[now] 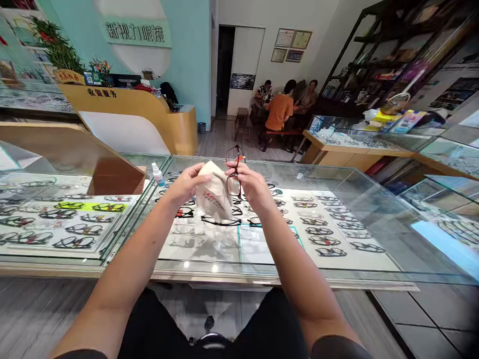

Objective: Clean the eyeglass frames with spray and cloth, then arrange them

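Above the glass display counter, my left hand point(189, 180) pinches a cream cleaning cloth point(214, 198) with printed letters, which hangs down from the fingers. My right hand point(251, 183) is closed on a pair of dark-framed eyeglasses point(232, 158), held turned on end with one lens above the fingers and the other below. The cloth's right edge comes up against the glasses; whether it presses on a lens I cannot tell. Under the glass below both hands lie rows of eyeglass frames point(325, 240).
A small white spray bottle point(157, 174) with a blue label stands on the counter point(209, 271) left of my hands. A slanted wooden panel point(71, 149) rises at the left. Farther back, several people sit at a table, one in an orange shirt point(280, 110). More glass cases point(359, 142) stand at the right.
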Motion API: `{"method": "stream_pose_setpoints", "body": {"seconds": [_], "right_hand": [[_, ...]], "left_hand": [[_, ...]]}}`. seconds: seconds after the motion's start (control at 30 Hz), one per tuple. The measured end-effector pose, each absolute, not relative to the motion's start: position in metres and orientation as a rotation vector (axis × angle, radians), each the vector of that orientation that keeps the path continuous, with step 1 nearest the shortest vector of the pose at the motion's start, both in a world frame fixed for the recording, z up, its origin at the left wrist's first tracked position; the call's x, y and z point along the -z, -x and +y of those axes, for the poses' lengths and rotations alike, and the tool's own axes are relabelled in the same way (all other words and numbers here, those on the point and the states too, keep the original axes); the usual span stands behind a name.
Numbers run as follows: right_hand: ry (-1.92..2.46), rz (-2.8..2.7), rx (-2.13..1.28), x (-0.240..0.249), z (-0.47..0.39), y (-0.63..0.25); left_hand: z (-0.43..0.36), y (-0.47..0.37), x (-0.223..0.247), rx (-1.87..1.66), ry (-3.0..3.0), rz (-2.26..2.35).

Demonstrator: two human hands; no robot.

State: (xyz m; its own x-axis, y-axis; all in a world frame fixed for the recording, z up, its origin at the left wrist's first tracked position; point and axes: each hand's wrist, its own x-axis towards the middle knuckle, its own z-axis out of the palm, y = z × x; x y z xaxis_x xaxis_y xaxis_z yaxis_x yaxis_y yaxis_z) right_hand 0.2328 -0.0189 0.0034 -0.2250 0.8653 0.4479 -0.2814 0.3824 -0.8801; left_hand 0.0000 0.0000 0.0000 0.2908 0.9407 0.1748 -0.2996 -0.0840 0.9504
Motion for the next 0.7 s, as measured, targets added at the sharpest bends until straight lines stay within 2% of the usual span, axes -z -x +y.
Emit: {"method": "stream_pose_setpoints", "body": {"seconds": [0.17,0.43,0.7], "right_hand": [[0.592,-1.433,-1.138,0.001,-0.019,-0.228],[0.74,-1.571,-0.901,0.005,-0.029,-0.218],[0.605,-1.579,-1.129,0.01,-0.031,-0.206]], "left_hand": [[0.006,0.0,-0.001,-1.36,-1.136,0.714],[0.007,-0.011,0.002,-1.51,-1.082,0.834],[0.001,-0.008,0.0,-1.594,-1.391,0.986]]}}
